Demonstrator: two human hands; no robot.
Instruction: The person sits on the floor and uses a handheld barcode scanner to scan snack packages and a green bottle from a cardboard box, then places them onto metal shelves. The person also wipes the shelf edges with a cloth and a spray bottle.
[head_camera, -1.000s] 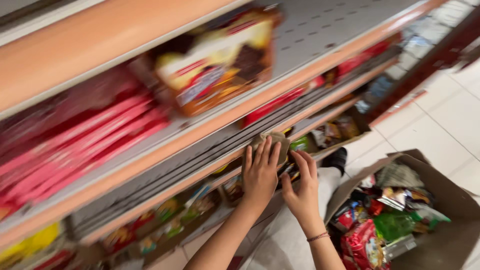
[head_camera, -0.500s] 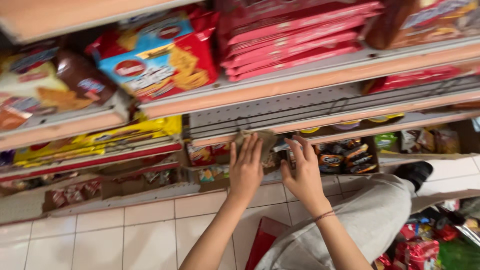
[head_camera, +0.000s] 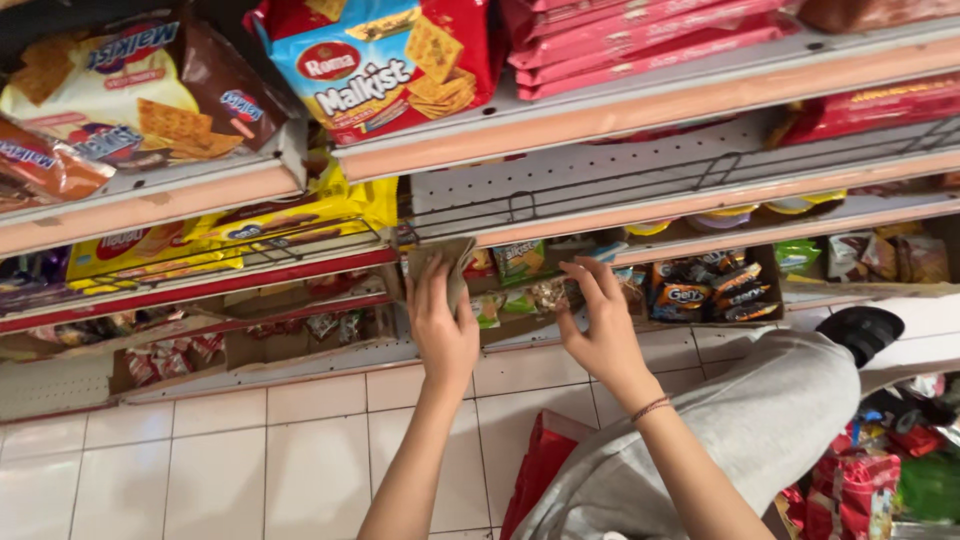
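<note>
Two hands work the low shelf: my left hand (head_camera: 440, 325) grips a brown cloth (head_camera: 447, 262) at the shelf edge (head_camera: 560, 232), at twelve o'clock from my wrist; my right hand (head_camera: 600, 325), fingers spread, steadies snack packets (head_camera: 520, 262). I'd wipe slowly, keeping packets upright.

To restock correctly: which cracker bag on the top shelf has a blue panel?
The red cracker bag, right of the brown-and-yellow bag; only it has blue.

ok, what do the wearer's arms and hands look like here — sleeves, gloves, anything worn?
Both forearms are bare, with no sleeves in view and no gloves. The left hand shows nothing worn. The right hand has a thin dark red band around its wrist. No rings are discernible.
</note>
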